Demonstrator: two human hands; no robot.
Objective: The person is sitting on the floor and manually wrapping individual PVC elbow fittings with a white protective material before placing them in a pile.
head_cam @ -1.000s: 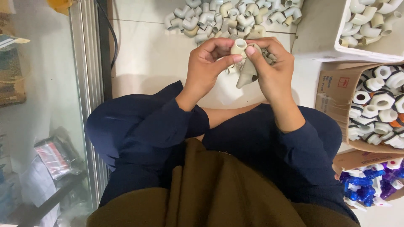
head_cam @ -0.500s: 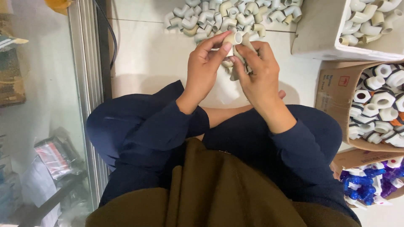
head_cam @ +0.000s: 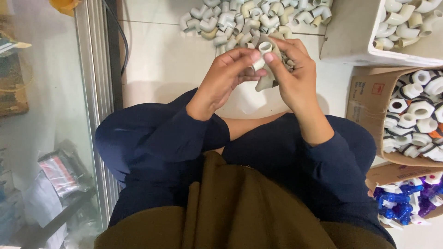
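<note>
left hand (head_cam: 226, 78) | fingers pinch small grey plastic pipe fitting (head_cam: 263, 50) (open end up) | right hand (head_cam: 293, 76) closed beside, touching it

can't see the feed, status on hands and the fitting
Left hand and right hand both pinch a small white pipe fitting. Loose fittings pile beyond. Nothing in the way.

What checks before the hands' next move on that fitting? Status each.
1. Left hand grips the small white fitting: ok.
2. Right hand also on it: ok.
3. Fitting's open end visible, not covered: ok.
4. Grey piece under the fingers seated: cannot tell.
5. Loose pile of elbows on the floor close ahead: ok.
6. Cardboard box of white fittings at right, upright: ok.
</note>
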